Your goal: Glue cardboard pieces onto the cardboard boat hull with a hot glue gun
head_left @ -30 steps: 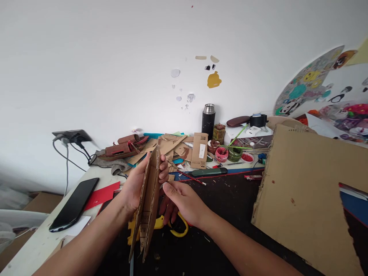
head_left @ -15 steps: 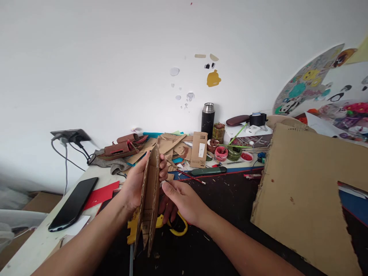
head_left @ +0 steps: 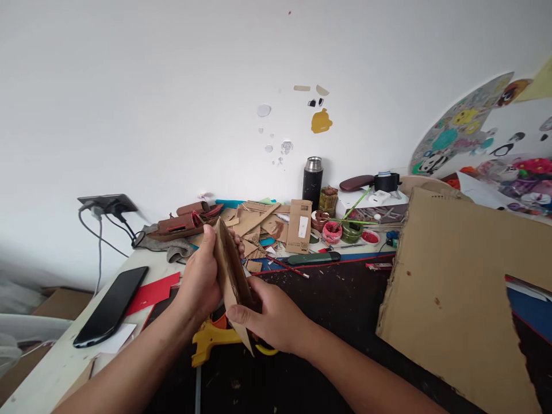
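A narrow cardboard piece with folded-up sides point(head_left: 228, 267), pointed at its ends like a boat hull, is held tilted between both hands. My left hand point(head_left: 204, 276) is closed round its far part, thumb on the near side and fingertips showing over the other edge. Lower down, my right hand point(head_left: 269, 316) grips its near part, with the thumb pressed on the outer wall. Beneath the hands a yellow glue gun point(head_left: 209, 342) with an orange trigger lies on the dark mat. Part of a yellow handle loop point(head_left: 266, 349) shows below my right hand.
A large cardboard sheet point(head_left: 448, 287) covers the right side. A phone point(head_left: 112, 305) and red paper point(head_left: 153, 293) lie left. Behind are cardboard scraps point(head_left: 254, 221), a brown model boat point(head_left: 179, 224), a utility knife point(head_left: 314, 258), paint jars point(head_left: 332, 232) and a black flask point(head_left: 313, 184).
The cardboard piece has turned, so its outer side wall now shows instead of its open inside. My right hand has moved lower and now grips its near part.
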Tool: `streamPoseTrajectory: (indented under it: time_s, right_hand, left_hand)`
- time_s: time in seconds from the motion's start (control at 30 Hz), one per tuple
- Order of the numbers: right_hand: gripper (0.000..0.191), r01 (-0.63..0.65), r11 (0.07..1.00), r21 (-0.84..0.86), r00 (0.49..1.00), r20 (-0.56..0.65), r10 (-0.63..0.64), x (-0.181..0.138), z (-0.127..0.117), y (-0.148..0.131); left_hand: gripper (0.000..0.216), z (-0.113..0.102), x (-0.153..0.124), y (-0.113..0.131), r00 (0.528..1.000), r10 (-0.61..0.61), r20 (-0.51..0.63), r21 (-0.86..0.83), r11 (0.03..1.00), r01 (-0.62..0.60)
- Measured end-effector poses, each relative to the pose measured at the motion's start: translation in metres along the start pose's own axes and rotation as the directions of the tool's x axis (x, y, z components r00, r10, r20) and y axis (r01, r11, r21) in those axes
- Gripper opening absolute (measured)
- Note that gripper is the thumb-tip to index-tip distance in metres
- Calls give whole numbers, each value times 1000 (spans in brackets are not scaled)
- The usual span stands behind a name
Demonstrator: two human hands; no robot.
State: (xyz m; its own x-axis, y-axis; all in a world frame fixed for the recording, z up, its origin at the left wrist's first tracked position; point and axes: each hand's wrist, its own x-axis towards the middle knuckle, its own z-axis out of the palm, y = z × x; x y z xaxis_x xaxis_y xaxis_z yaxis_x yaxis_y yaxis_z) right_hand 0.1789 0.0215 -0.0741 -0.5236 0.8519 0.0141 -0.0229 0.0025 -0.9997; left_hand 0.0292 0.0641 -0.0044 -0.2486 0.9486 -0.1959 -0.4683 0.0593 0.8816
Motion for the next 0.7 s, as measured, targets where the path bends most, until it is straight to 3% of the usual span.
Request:
streamPoseTrajectory:
  time_s: [0.07,0.13,0.23,0.33,0.53,0.7]
  right_hand:
    - [51,-2,1000,26,1000,-7,2,1,1,0]
    - [52,-2,993,118,1000,7,1,2,1,-4]
    - [61,-58,952,301,995,92,31,3,-3,-11]
    - [67,-126,904,409,982,181,55,2,-7,-15]
    - [71,-106,944,313,978,204,43,3,-7,-11]
    - [74,-55,977,205,996,84,38,9,-8,-4]
  left_hand:
    - [53,0,0,-1,998,-8,55,19,1000,7]
    - [58,-2,0,1,982,-46,184,22,999,42]
    - [61,-5,1,6,896,-120,428,17,992,125]
    - [61,-10,2,11,817,-171,551,97,985,141]
    - [59,-13,-7,20,804,-97,587,203,979,-30]
    - [56,-15,-12,30,822,84,564,390,850,-355]
